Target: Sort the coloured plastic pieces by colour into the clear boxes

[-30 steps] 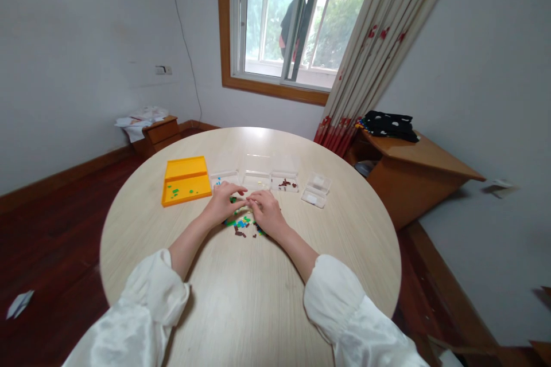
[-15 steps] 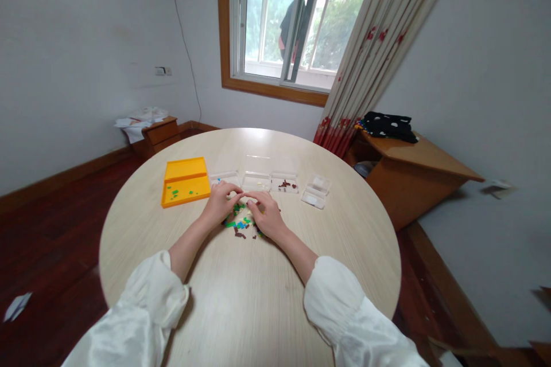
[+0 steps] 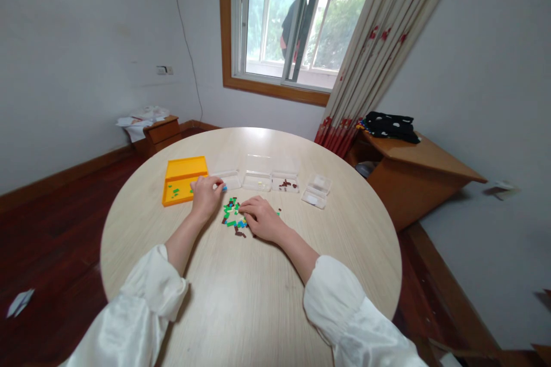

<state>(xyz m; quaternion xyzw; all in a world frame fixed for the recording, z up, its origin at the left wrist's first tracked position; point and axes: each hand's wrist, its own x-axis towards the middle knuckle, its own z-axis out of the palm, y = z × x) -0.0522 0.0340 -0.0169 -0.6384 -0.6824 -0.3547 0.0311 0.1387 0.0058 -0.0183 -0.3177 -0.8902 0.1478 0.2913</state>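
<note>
My left hand is at the front of the left clear plastic box, beside the yellow case. Its thumb and fingers are pinched, with a small blue toy brick at the tips. My right hand rests over the right side of a loose pile of small bricks, mostly green, brown and blue. Its fingertips are drawn together among the bricks; what they grip is too small to make out. Part of the pile is hidden under this hand.
An open yellow case with several green bricks stands at the left. Clear boxes line the far side: one with pale pieces, one with brown bricks, and a smaller open one at the right. All stand on a round table.
My left hand has moved left from the pile toward the left clear box and yellow case. My hands, close together before, are now apart. My right hand has lowered slightly onto the pile.
</note>
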